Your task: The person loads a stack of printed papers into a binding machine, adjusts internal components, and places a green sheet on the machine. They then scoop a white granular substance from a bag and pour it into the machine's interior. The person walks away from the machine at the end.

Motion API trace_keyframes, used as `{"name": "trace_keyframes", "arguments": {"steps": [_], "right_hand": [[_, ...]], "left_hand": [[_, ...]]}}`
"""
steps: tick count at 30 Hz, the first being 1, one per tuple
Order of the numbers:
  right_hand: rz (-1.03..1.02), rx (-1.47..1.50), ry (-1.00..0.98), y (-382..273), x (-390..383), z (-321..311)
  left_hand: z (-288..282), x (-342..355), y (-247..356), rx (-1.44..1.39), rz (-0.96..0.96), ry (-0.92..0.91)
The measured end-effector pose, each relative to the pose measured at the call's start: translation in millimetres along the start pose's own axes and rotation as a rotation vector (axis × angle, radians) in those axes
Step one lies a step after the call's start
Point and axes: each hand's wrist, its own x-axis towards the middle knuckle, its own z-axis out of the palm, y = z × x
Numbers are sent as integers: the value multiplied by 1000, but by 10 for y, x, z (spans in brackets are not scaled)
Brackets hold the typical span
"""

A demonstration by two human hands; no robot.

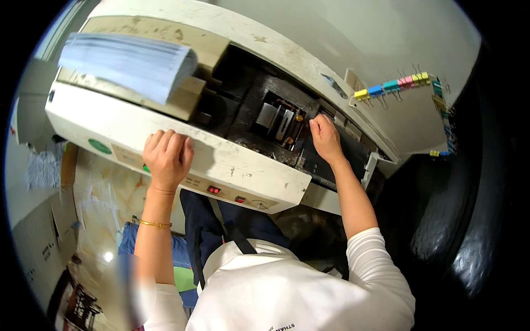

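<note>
A long cream-coloured binding machine [243, 165] with a scuffed casing lies across in front of me. My left hand [168, 157] is closed in a fist on its front edge, with nothing showing in the fingers. On the machine's left part rests a thick stack of white paper [118, 60], slightly blurred. The dark open channel to its right holds a metal roller unit [281, 121] with brass-coloured parts. Just right of that unit, my right hand [326, 135] is closed above the channel; whatever its curled fingers hold, if anything, is hidden.
Red switches [214, 190] sit on the machine's front panel. At the right, a panel [406, 118] carries several coloured binder clips [391, 85] along its edges. Shiny black sheeting [441, 237] lies beyond my right arm. Papers [44, 168] are piled at the far left.
</note>
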Motion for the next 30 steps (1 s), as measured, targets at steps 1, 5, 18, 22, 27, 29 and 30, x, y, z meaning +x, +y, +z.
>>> {"name": "trace_keyframes", "arguments": {"steps": [1,5,18,22,27,29,30], "right_hand": [[-67,-29,-2,-76,62,26],[-388,-71,7,-317,310,242],[-344,9,-77,-1339,132,103],[-424,361,-86,-2072,-166,415],[-664,289,-327,-3299,-1128,1330],[-704,77,-540,-3458,-1360,1665],[-781,37,-599,-3561,-1467,1906]], "left_hand": [[-31,-16,15,-1,-24,9],[-255,-491,78,-121,-145,161],[-762,-3538,1198,-89,-1275,142],[-815,-4391,1402,-163,-1619,229],[-977,-5431,1775,-340,-1935,351],[-1084,-5837,1972,-348,-1972,442],[-1125,-6027,2107,-346,-1997,495]]}}
